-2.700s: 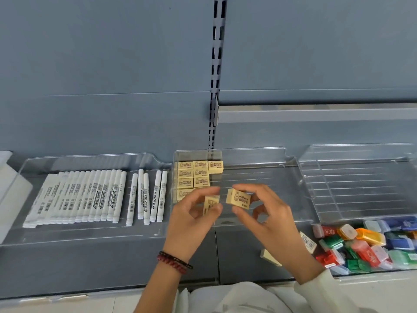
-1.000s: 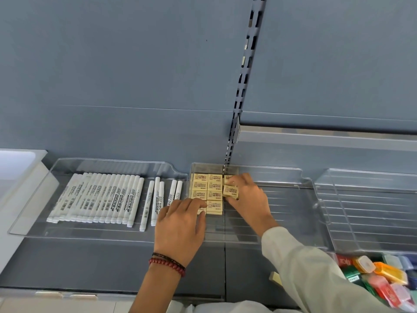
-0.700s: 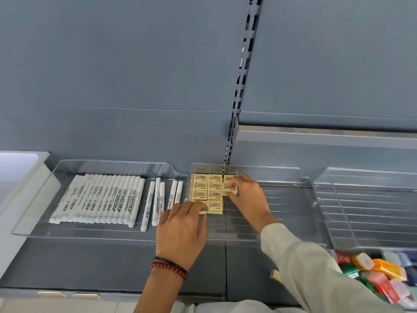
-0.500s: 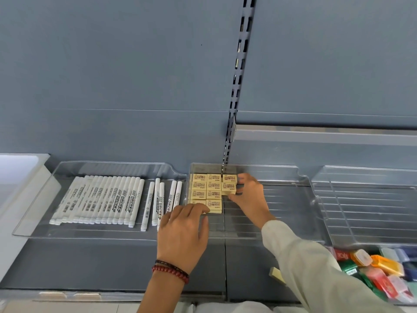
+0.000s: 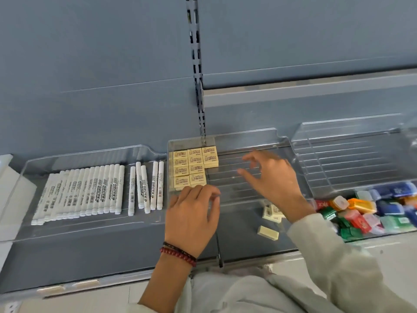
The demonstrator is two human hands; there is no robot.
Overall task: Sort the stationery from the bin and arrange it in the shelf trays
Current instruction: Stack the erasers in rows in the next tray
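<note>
Several cream erasers [image 5: 194,166] lie packed in rows at the left end of the clear middle tray [image 5: 259,141]. My left hand [image 5: 191,215] rests at the tray's front edge, just below the nearest erasers, its fingers loosely bent and holding nothing. My right hand [image 5: 270,177] hovers over the tray's bare right part, apart from the erasers, fingers spread and empty. Three loose cream erasers [image 5: 270,213] lie on the shelf below, in front of the tray.
A clear tray [image 5: 90,152] on the left holds several white markers [image 5: 90,190]. An empty clear tray [image 5: 352,154] stands on the right. Below it, a bin holds several coloured boxes [image 5: 372,208]. A white box [image 5: 13,195] sits at the far left.
My right hand has let go of an eraser in the third column and pulled back to the right. My left hand has stayed at the tray's front. The camera has turned slightly.
</note>
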